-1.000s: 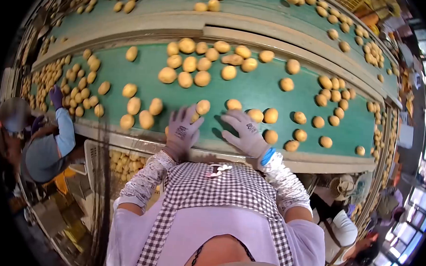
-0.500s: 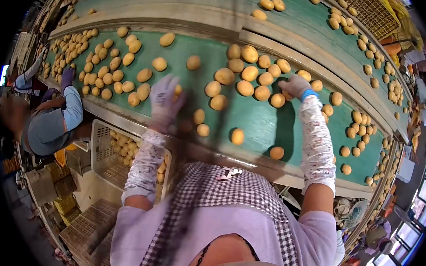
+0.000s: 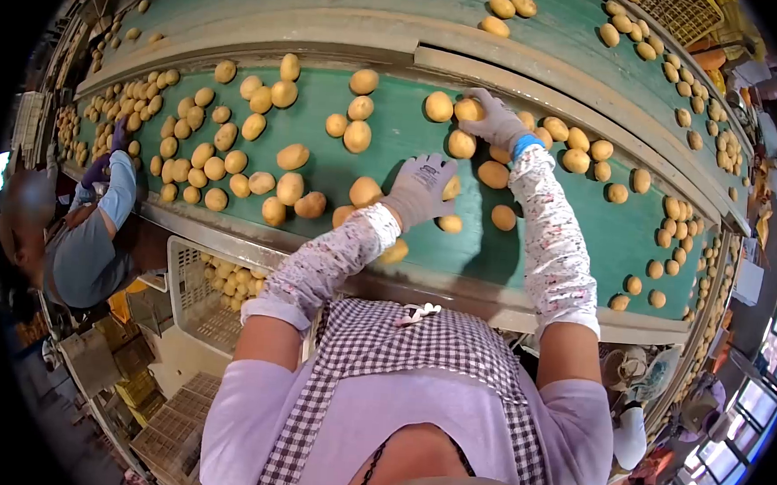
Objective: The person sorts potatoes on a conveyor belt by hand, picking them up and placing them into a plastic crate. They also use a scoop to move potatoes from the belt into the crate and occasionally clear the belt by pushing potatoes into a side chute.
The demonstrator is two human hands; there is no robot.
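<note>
The far potato [image 3: 468,109] lies at the far edge of the green conveyor belt [image 3: 394,129], against the raised divider rail [image 3: 537,88]. The right hand [image 3: 498,118], in a grey work glove with a blue cuff [image 3: 527,145], is closed around it, fingers wrapped over its top. The near potato [image 3: 451,187] sits mid-belt, partly covered by the fingers of the left hand [image 3: 419,190]. This hand, also gloved, rests palm down with the fingers bent. Whether it grips the near potato cannot be determined. Both forearms wear patterned sleeves and extend across the belt from a checked apron [image 3: 409,349]. Loose potatoes lie around both hands, with a row [image 3: 578,147] just to the right of the right hand and a dense group [image 3: 192,136] well to the left. A second belt [image 3: 401,6] beyond the rail carries more potatoes. Below the belt's near edge, on the left, a white crate [image 3: 177,258] holds potatoes. At the far left, a co-worker in a blue sleeve [image 3: 119,189] reaches a purple-gloved hand [image 3: 98,170] onto the belt.
</note>
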